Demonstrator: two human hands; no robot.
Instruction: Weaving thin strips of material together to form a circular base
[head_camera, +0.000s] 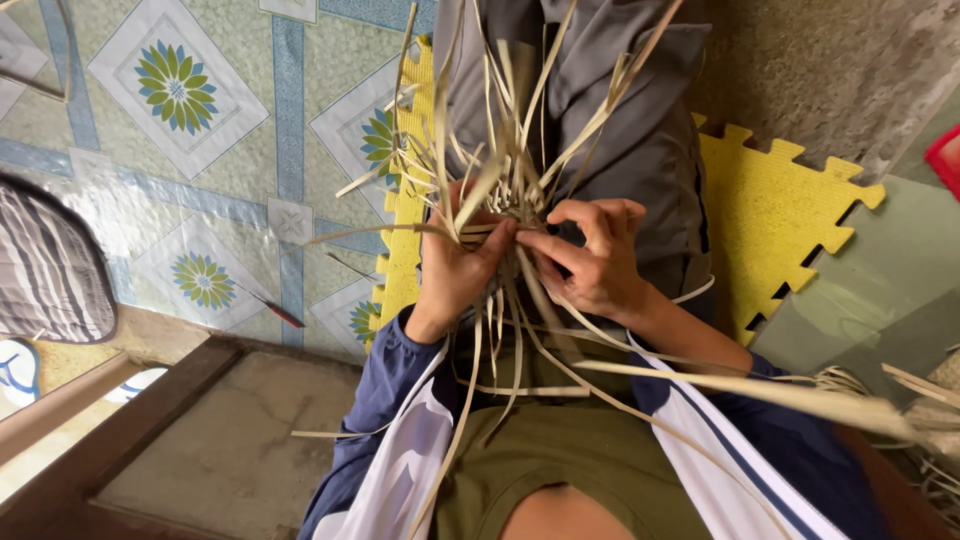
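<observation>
A loose weave of pale, flat straw strips (505, 150) rests on my lap, its ends fanning out upward and toward me. My left hand (455, 265) grips the woven centre from the left, fingers closed over several strips. My right hand (590, 260) pinches a strip at the same centre, thumb and forefinger pressed together, touching the left hand's fingertips. Both arms wear dark blue sleeves with white panels. Grey trousers (640, 130) and olive shorts lie under the work.
A yellow foam puzzle mat (770, 210) lies under my legs on a patterned tile floor (190, 110). A thin red-handled tool (278, 312) sits on the tiles at left. A striped cushion (45, 265) is at far left; more straw lies at lower right.
</observation>
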